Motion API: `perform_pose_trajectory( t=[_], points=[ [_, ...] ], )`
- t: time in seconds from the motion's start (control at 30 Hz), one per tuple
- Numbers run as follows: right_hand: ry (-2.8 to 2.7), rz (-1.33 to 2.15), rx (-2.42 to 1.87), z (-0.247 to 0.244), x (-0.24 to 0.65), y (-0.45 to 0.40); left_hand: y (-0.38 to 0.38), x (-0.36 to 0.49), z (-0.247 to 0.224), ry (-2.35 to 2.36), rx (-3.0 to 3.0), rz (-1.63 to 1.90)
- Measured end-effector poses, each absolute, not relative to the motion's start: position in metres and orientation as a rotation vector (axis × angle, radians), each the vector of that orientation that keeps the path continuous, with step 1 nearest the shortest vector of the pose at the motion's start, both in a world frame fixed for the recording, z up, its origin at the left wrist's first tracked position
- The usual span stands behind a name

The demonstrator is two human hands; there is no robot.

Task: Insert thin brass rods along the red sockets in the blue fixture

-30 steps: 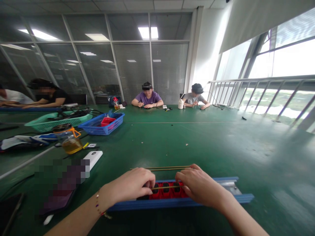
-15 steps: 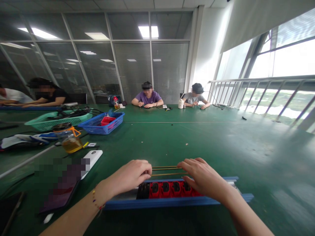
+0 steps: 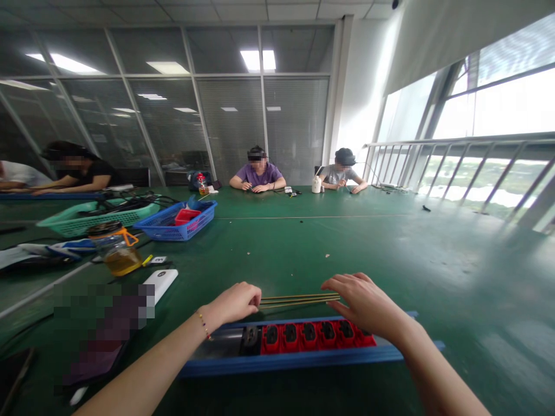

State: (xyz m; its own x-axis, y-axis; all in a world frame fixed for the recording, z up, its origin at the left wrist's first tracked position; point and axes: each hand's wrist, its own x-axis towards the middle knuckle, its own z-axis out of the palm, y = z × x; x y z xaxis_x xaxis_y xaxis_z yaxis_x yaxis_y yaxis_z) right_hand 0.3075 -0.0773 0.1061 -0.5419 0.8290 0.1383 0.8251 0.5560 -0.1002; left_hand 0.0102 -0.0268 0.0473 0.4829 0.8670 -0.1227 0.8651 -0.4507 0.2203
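Several thin, light-brown sticks (image 3: 299,300) lie side by side on the green table, just beyond a long metal channel with blue edges (image 3: 299,365). My left hand (image 3: 237,301) is curled around their left ends, with its fingertips hidden. At the right ends is my right hand (image 3: 359,296), palm down, fingers stretched and thumb apart. Inside the channel sits a row of red blocks with black socket-like centres (image 3: 309,335). A black block (image 3: 250,340) stands at the left end of that row. My right forearm covers part of the channel's right end.
To the left lie a phone (image 3: 108,341), a white power bank (image 3: 162,284) and a jar of amber liquid (image 3: 119,257). Farther back are a blue basket (image 3: 182,228) and a green basket (image 3: 73,222). Several people sit along the table's far side and left.
My right hand has shifted right and lifted slightly, uncovering more red blocks. My left hand has drawn a little left. The sticks now lie closer together.
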Motion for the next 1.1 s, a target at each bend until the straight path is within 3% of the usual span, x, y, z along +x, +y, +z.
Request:
perform_pose_trajectory(
  t=[0.4, 0.8, 1.1],
  points=[
    [-2.944, 0.036, -1.470, 0.075, 0.280, -0.024, -0.021, 0.006, 0.044, 1.602, 2.648, -0.033],
    [-3.150, 0.066, -1.571, 0.050, 0.256, 0.006, -0.015, -0.006, 0.035, 1.631, 2.649, -0.296],
    [-3.137, 0.170, -1.408, 0.044, 0.286, 0.013, -0.013, -0.021, 0.035, 1.479, 2.386, 0.067]
  ],
)
